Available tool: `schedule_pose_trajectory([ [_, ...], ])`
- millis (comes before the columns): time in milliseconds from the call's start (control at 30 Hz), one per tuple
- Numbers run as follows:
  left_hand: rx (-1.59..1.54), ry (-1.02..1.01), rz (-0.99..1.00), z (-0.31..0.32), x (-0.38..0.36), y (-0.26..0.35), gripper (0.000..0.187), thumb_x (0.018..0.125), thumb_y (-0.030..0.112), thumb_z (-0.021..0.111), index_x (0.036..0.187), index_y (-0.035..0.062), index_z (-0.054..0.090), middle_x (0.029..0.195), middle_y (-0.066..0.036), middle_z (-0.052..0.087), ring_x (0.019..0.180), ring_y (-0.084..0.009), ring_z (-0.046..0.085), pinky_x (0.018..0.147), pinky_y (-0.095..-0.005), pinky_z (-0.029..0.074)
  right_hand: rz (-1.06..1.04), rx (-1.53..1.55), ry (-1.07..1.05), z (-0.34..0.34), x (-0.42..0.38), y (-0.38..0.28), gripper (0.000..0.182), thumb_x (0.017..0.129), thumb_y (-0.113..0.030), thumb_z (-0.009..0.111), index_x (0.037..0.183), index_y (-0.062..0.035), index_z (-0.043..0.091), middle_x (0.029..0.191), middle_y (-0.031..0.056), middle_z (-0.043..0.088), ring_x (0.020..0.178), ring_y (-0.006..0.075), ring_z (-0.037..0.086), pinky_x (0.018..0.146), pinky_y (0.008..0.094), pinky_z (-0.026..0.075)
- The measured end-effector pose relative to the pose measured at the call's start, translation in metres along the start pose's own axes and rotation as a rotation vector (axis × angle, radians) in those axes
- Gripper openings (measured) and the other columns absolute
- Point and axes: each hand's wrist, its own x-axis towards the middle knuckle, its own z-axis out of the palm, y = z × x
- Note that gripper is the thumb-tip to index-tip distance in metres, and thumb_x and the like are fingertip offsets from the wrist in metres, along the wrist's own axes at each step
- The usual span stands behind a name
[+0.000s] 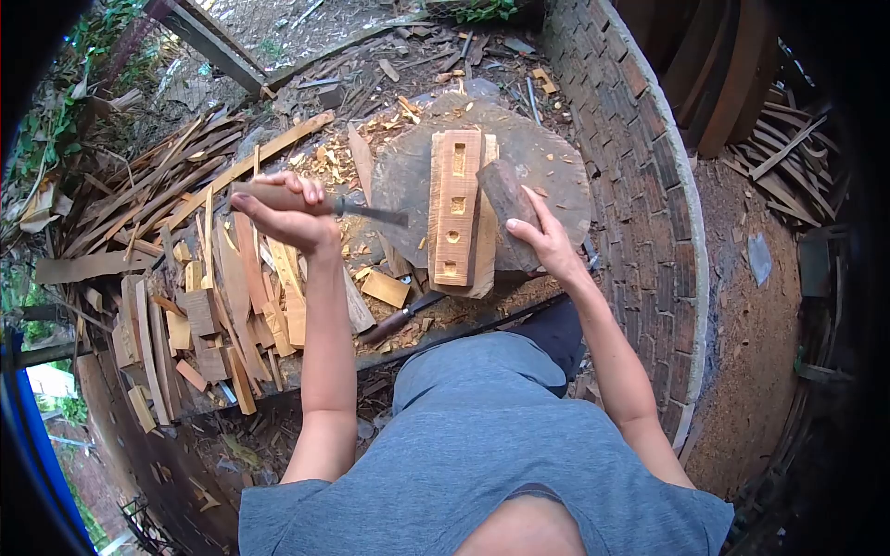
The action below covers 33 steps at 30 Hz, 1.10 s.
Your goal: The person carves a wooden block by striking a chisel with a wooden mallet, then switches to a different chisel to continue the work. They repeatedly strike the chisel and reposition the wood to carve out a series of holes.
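A long wooden block (pixel 455 208) with several square mortise holes lies upright along a round stump (pixel 547 157). My left hand (pixel 283 215) grips the wooden handle of a chisel (pixel 371 213), whose dark blade points right toward the block without touching it. My right hand (pixel 547 236) holds a dark wooden mallet (pixel 505 190), its head resting beside the block's right edge on the stump.
A heap of wood offcuts and strips (pixel 199 278) covers the ground at left. A second chisel (pixel 399 320) lies below the stump. A curved brick wall (pixel 630 157) runs along the right. Chips litter the ground behind the stump.
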Motion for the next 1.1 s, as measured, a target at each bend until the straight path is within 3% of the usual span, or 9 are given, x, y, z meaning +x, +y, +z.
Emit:
schedule_pose_trajectory([
  [167, -0.115, -0.125, -0.062, 0.055, 0.01, -0.019, 0.068, 0.084, 0.079, 0.041, 0.077, 0.0123, 0.045, 0.057, 0.002, 0.042, 0.043, -0.0088, 0.042, 0.042, -0.0236, 0.038, -0.004, -0.24, -0.003, 0.009, -0.009, -0.003, 0.081, 0.083, -0.047, 0.063, 0.148, -0.0095, 0.033, 0.142, 0.025, 0.046, 0.132, 0.0358, 0.046, 0.109, 0.0405, 0.035],
  [433, -0.127, -0.203, -0.032, 0.073, 0.017, -0.048, 0.058, 0.092, 0.069, 0.042, 0.083, 0.0116, 0.044, 0.061, -0.002, 0.043, 0.045, -0.0124, 0.041, 0.044, -0.0265, 0.037, 0.055, -0.255, -0.028, 0.003, -0.02, -0.003, 0.083, 0.083, -0.049, 0.064, 0.149, -0.0109, 0.032, 0.14, 0.0243, 0.049, 0.13, 0.0358, 0.049, 0.107, 0.0403, 0.037],
  [600, 0.554, -0.384, 0.026, -0.017, 0.049, -0.052, 0.047, 0.095, 0.056, 0.052, 0.092, 0.0083, 0.05, 0.059, 0.001, 0.048, 0.04, -0.0067, 0.044, 0.035, -0.0225, 0.033, 0.028, -0.241, -0.049, 0.003, -0.022, 0.008, 0.078, 0.084, -0.044, 0.065, 0.149, -0.0133, 0.032, 0.138, 0.0231, 0.051, 0.128, 0.0345, 0.051, 0.106, 0.0397, 0.039],
  [700, 1.175, -0.292, -0.11, -0.123, 0.064, -0.106, 0.044, 0.097, 0.042, 0.054, 0.117, 0.0028, 0.053, 0.075, -0.015, 0.063, 0.071, -0.0293, 0.066, 0.066, -0.0415, 0.052, 0.022, -0.212, -0.069, 0.002, -0.017, 0.011, 0.077, 0.086, -0.04, 0.064, 0.149, -0.013, 0.031, 0.138, 0.0218, 0.05, 0.128, 0.0333, 0.05, 0.107, 0.0398, 0.037],
  [767, 1.416, -0.231, -0.175, -0.154, 0.045, -0.103, 0.046, 0.095, 0.031, 0.057, 0.129, 0.004, 0.044, 0.102, -0.024, 0.062, 0.101, -0.0402, 0.061, 0.088, -0.0487, 0.046, 0.006, -0.224, -0.082, -0.001, -0.018, 0.008, 0.075, 0.087, -0.038, 0.063, 0.149, -0.0112, 0.03, 0.142, 0.0203, 0.046, 0.131, 0.0313, 0.046, 0.108, 0.0395, 0.035],
  [867, 1.59, -0.287, -0.094, -0.221, 0.034, -0.12, 0.052, 0.091, 0.021, 0.06, 0.137, 0.0082, 0.038, 0.12, -0.023, 0.055, 0.111, -0.0385, 0.055, 0.092, -0.0466, 0.046, -0.007, -0.207, -0.088, 0.003, -0.019, 0.003, 0.073, 0.089, -0.035, 0.063, 0.149, -0.0096, 0.03, 0.145, 0.019, 0.042, 0.134, 0.0294, 0.042, 0.11, 0.0392, 0.032],
  [967, 1.94, -0.377, -0.13, -0.219, 0.011, -0.105, 0.055, 0.087, 0.012, 0.061, 0.139, 0.0106, 0.04, 0.127, -0.02, 0.051, 0.116, -0.0364, 0.05, 0.093, -0.0447, 0.045, -0.009, -0.213, -0.081, 0.005, -0.02, 0.006, 0.073, 0.089, -0.034, 0.063, 0.148, -0.0075, 0.03, 0.146, 0.018, 0.041, 0.134, 0.0288, 0.042, 0.111, 0.039, 0.032],
  [1033, 1.903, -0.46, 0.188, -0.223, 0.002, -0.123, 0.043, 0.083, 0.005, 0.061, 0.125, 0.0129, 0.058, 0.12, -0.015, 0.055, 0.111, -0.0322, 0.052, 0.091, -0.043, 0.046, 0.005, -0.211, -0.089, 0.007, -0.021, 0.005, 0.074, 0.089, -0.033, 0.063, 0.149, -0.0074, 0.028, 0.145, 0.0185, 0.041, 0.134, 0.0292, 0.042, 0.111, 0.0391, 0.032],
  [1100, 1.767, -0.668, 0.071, -0.211, -0.018, -0.137, 0.036, 0.083, 0.001, 0.058, 0.116, 0.0124, 0.063, 0.112, -0.014, 0.059, 0.1, -0.0311, 0.058, 0.086, -0.0419, 0.051, 0.021, -0.207, -0.085, 0.008, -0.021, 0.006, 0.075, 0.089, -0.033, 0.062, 0.15, -0.0072, 0.026, 0.145, 0.0189, 0.041, 0.133, 0.0296, 0.042, 0.111, 0.0391, 0.032],
])
